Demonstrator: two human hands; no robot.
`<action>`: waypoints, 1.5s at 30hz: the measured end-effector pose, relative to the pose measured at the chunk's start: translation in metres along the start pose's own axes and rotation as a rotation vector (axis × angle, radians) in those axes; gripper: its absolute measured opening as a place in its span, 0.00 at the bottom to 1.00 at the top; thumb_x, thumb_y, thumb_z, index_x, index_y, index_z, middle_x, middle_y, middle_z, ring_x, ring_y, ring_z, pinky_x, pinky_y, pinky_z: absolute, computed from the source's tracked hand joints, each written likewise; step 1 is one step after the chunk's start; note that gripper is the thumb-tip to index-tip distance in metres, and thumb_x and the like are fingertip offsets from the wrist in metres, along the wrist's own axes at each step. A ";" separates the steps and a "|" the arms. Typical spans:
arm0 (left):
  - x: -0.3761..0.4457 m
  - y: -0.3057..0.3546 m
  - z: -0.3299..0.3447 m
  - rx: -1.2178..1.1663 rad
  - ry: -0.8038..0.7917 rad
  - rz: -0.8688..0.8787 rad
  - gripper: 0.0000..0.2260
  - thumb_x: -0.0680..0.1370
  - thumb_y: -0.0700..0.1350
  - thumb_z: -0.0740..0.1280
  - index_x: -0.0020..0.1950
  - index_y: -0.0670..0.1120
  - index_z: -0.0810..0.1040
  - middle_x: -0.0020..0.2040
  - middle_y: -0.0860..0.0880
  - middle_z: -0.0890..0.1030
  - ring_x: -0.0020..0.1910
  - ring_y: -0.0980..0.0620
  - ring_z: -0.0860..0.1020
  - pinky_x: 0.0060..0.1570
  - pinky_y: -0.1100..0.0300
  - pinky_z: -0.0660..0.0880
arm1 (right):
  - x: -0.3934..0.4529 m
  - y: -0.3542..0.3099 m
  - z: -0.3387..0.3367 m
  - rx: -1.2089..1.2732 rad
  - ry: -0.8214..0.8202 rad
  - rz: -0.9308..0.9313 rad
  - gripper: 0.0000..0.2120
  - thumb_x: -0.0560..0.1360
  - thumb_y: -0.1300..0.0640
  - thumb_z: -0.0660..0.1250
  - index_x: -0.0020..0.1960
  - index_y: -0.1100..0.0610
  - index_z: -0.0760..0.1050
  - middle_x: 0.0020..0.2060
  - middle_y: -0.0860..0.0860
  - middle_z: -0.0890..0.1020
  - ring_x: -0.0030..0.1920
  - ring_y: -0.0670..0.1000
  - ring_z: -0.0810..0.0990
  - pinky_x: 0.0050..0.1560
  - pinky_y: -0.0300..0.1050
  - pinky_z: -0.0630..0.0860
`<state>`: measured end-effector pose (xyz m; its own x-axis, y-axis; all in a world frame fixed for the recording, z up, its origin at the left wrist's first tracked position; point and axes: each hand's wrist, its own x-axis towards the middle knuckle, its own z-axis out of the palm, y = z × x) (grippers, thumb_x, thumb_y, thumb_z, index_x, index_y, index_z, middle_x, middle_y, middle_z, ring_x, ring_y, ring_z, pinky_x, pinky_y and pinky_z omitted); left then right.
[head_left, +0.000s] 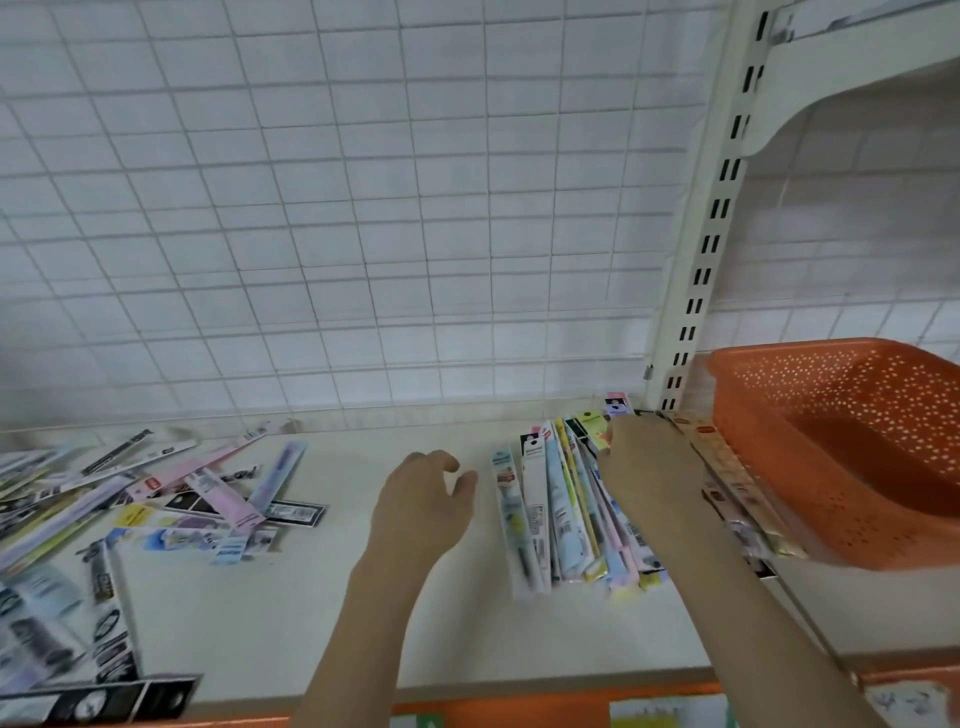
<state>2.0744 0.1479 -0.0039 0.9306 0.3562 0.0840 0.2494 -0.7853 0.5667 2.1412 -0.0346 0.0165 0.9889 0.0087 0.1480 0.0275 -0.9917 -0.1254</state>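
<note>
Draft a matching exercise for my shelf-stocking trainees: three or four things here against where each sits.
1. orange perforated plastic basket
2. tidy row of long slim packets
3. scattered heap of long slim packets
4. left hand

A. left end of the shelf
B. under the right hand
C. right of the slotted post
D. above bare shelf, holding nothing

Pairs: 1-C, 2-B, 3-A, 4-D.

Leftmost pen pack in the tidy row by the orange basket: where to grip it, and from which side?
Pinch the leftmost pack by its near end, thumb on the exposed face, coming from the left. It leans on the row, so only its left face is free, towards bare shelf where the left hand hovers. The right hand rests on the row's right part.
</note>
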 end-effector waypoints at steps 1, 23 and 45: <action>0.000 -0.007 -0.003 -0.015 0.033 0.010 0.16 0.79 0.52 0.60 0.63 0.48 0.74 0.62 0.50 0.75 0.58 0.51 0.75 0.53 0.62 0.67 | 0.000 -0.005 0.001 0.011 0.019 0.003 0.06 0.76 0.61 0.62 0.40 0.56 0.71 0.43 0.54 0.75 0.47 0.56 0.78 0.37 0.43 0.71; -0.020 -0.210 -0.149 -0.026 0.255 -0.035 0.07 0.78 0.44 0.63 0.51 0.45 0.79 0.40 0.50 0.81 0.38 0.50 0.78 0.36 0.62 0.72 | -0.075 -0.208 0.052 0.462 -0.022 -0.288 0.09 0.77 0.55 0.60 0.49 0.54 0.78 0.44 0.50 0.81 0.45 0.52 0.78 0.40 0.42 0.70; 0.014 -0.330 -0.213 -0.097 0.267 0.026 0.07 0.79 0.46 0.62 0.44 0.49 0.77 0.29 0.46 0.79 0.29 0.47 0.77 0.31 0.58 0.71 | -0.091 -0.343 0.060 0.010 -0.058 -0.272 0.12 0.79 0.54 0.55 0.55 0.53 0.77 0.53 0.53 0.79 0.48 0.56 0.79 0.39 0.40 0.65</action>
<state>1.9479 0.5201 -0.0153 0.8296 0.4675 0.3054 0.1878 -0.7486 0.6359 2.0505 0.3128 -0.0123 0.9516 0.2823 0.1213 0.2944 -0.9506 -0.0979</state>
